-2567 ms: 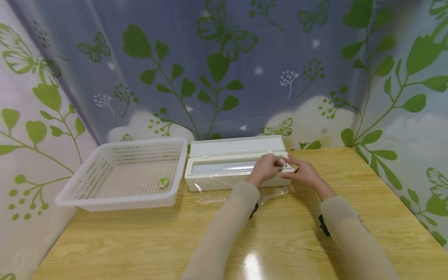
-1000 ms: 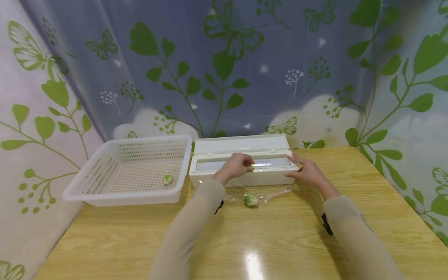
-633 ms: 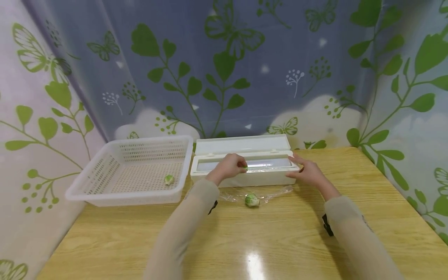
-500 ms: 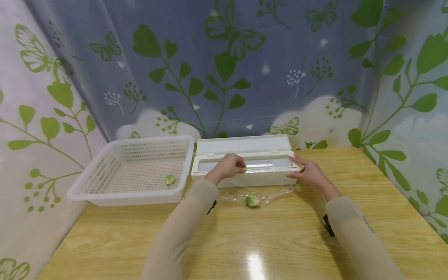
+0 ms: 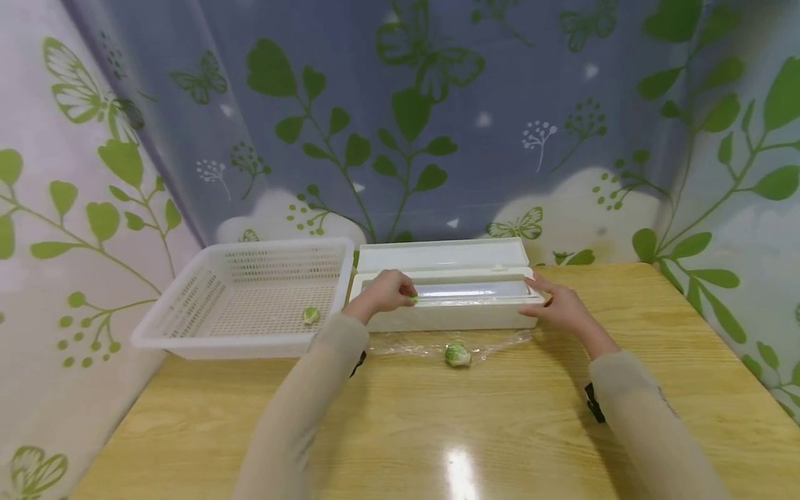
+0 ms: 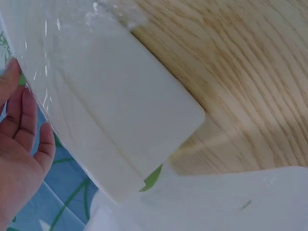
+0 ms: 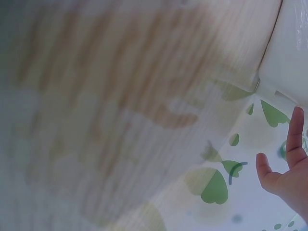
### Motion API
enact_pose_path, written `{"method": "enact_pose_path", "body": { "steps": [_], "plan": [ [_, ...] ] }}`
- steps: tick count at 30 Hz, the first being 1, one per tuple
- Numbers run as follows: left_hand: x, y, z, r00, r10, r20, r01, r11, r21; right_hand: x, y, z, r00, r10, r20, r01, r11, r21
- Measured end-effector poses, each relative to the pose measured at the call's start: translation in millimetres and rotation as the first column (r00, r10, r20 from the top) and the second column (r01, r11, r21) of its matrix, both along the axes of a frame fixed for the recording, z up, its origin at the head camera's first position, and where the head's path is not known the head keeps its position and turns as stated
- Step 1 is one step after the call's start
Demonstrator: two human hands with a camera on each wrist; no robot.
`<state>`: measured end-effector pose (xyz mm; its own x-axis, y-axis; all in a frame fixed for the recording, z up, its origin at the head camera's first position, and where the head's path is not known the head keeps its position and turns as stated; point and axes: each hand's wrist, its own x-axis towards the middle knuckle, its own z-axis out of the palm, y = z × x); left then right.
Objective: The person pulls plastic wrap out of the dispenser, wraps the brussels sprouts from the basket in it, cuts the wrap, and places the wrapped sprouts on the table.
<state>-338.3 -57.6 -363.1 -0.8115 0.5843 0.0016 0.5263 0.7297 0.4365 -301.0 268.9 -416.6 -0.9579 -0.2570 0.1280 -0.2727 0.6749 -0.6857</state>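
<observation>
A white cling film dispenser (image 5: 456, 319) lies on the table with its lid (image 5: 444, 255) tipped back and the film roll showing inside. My left hand (image 5: 384, 292) pinches a small green slide cutter (image 6: 22, 78) on the box's front edge, towards the left end. At the right end, my right hand (image 5: 565, 309) grips the box corner, thumb low on the front and fingers by the top. Clear cling film (image 5: 406, 345) hangs over the box front onto the wood. A Brussels sprout (image 5: 458, 355) sits at that film, in front of the box.
Left of the dispenser stands a white plastic basket (image 5: 219, 344) with slotted walls, holding another Brussels sprout (image 5: 311, 316). The wooden table (image 5: 519, 437) extends towards me. Directly behind is a patterned curtain (image 5: 350, 90).
My left hand has slid the cutter leftwards along the box edge from the right end, uncovering the sprout in front. My right hand keeps hold of the right end. The head view has shifted slightly.
</observation>
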Motion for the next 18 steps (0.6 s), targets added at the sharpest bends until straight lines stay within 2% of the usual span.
{"method": "enact_pose_path", "body": {
  "steps": [5, 10, 18],
  "plan": [
    [0.5, -9.1, 2.1, 1.0, 0.025, -0.003, -0.025, 0.999, -0.036, 0.5, 1, 0.6, 1.0, 0.001, 0.013, -0.001, 1.0, 0.003],
    [-1.8, -18.5, 1.7, 0.999, 0.021, -0.038, -0.023, 0.998, -0.063, 0.5, 1, 0.7, 1.0, 0.001, 0.021, -0.001, 1.0, -0.001],
    [-1.3, -26.5, 4.1, 0.999, 0.003, -0.048, -0.006, 0.998, -0.062, -0.1, 2, -0.1, 1.0, 0.008, 0.01, -0.008, 1.0, -0.014]
  ]
}}
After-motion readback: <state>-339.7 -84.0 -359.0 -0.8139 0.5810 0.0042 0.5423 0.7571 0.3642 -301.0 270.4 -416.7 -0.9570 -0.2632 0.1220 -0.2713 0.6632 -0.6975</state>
